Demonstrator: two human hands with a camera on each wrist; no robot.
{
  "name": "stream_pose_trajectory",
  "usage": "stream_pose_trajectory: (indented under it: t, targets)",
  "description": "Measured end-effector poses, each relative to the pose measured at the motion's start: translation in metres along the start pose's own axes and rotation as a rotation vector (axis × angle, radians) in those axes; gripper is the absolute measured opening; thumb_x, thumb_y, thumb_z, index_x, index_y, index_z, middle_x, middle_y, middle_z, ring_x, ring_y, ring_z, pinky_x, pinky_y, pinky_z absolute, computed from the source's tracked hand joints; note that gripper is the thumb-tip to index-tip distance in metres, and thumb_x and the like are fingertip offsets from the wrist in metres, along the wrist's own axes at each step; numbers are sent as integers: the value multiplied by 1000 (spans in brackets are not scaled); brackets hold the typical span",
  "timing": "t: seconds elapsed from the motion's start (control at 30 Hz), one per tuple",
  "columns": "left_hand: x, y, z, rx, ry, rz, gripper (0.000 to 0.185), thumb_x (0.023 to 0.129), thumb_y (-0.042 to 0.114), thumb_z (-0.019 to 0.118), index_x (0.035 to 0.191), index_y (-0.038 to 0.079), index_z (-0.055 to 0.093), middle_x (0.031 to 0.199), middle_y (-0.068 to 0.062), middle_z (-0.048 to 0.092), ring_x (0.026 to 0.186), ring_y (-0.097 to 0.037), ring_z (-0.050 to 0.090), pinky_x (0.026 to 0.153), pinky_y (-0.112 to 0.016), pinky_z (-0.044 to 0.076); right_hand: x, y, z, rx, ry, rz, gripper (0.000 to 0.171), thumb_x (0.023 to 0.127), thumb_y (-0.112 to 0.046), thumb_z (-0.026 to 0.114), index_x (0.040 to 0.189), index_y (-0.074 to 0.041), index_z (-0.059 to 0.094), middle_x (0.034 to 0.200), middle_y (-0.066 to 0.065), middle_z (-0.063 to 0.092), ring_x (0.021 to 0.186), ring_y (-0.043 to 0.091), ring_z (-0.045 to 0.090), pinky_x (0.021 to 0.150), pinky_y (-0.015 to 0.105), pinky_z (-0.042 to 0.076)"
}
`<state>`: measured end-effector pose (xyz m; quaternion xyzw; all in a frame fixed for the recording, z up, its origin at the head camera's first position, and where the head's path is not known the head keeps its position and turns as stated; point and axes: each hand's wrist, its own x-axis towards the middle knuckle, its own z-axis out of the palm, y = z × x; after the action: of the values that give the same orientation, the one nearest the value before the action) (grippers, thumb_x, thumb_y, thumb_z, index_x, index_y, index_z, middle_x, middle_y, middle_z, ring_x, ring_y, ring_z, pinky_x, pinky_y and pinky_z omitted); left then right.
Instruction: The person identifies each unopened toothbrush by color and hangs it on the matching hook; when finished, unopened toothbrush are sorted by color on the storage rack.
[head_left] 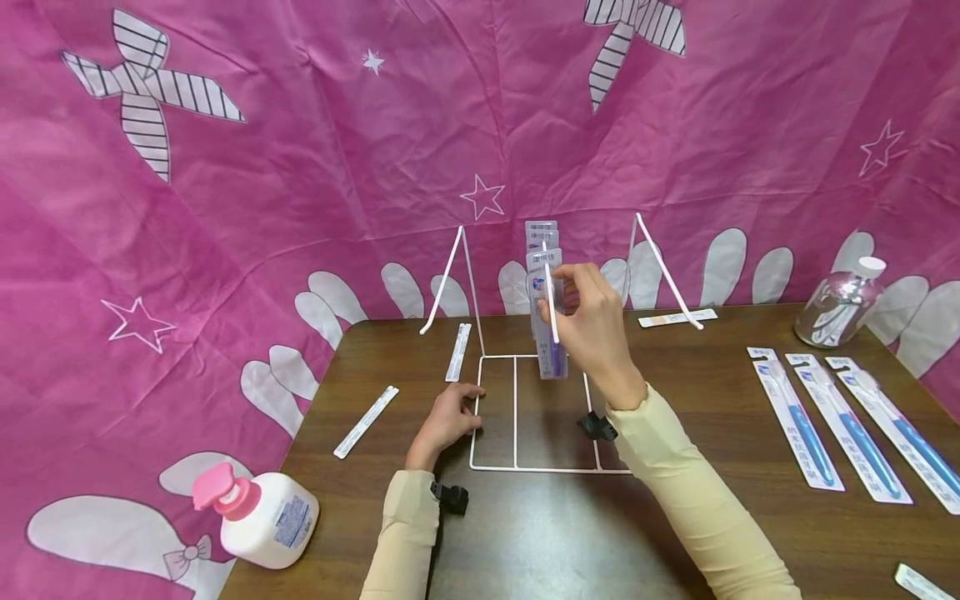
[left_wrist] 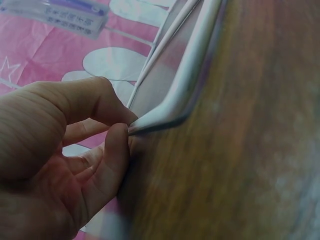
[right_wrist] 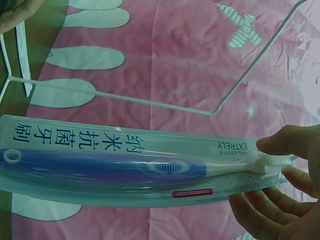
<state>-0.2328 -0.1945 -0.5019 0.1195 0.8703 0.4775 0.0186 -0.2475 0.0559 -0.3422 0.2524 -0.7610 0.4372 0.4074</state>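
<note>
- Pink cloth backdrop [head_left: 300,167] fills the upper frame; the dark wood worktop [head_left: 712,417] takes the lower half.
- White wire rack [head_left: 525,417] stands at centre. We count a few packs already hanging on its hook at upper centre.
- Three packaged toothbrushes [head_left: 847,433] lie in a row at right, still to be hung, we judge; so the work looks partly done.
- Soap bottle [head_left: 258,517] at lower left, clear bottle [head_left: 840,304] at upper right.
- Right hand [head_left: 596,321] pinches the top of a toothbrush pack [right_wrist: 125,167], fingers closed on it, at the hook.
- Left hand [head_left: 450,417] steadies the rack's base corner, fingers [left_wrist: 112,150] curled against the wire.
</note>
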Motion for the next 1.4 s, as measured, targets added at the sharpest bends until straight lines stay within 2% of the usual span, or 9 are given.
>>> stream_pose_trajectory:
  t: [0.2, 0.6, 0.8, 1.17, 1.4]
  targets:
    - [-1, 1, 0, 49, -4, -33, 48, 72, -16, 70, 119, -7, 67, 106, -18, 64, 56, -10, 53, 51, -25, 50, 6, 7, 5, -23, -2, 17, 39, 68, 11, 82, 103, 7, 63, 87, 19, 60, 74, 32, 63, 65, 45, 57]
    - [-1, 3, -1, 100, 3, -20, 48, 71, -12, 74, 118, -4, 68, 105, -14, 61, 65, -11, 54, 58, -25, 48, 17, 15, 10, -33, -9, 49, 39, 71, 10, 82, 105, 9, 63, 94, 22, 60, 79, 38, 63, 68, 47, 57]
    - [0, 4, -1, 131, -6, -6, 48, 70, -10, 75, 117, -4, 68, 104, -13, 59, 72, -14, 51, 64, -26, 46, 20, 18, 11, -39, -2, 46, 38, 72, 8, 82, 105, 9, 63, 96, 22, 60, 80, 35, 63, 69, 45, 57]
    - [-1, 3, 2, 135, -6, -7, 49, 69, -9, 75, 117, -3, 69, 104, -13, 60, 73, -14, 52, 64, -26, 46, 12, 24, 12, -30, -2, 39, 41, 71, 6, 82, 107, 8, 62, 94, 22, 59, 79, 37, 64, 69, 45, 57]
    - [0, 3, 0, 111, -1, -39, 49, 70, -9, 76, 118, -2, 69, 106, -12, 60, 74, -15, 51, 65, -28, 46, -3, 27, 8, 13, 1, 73, 39, 69, 9, 82, 102, 8, 62, 93, 22, 60, 80, 37, 66, 69, 44, 59]
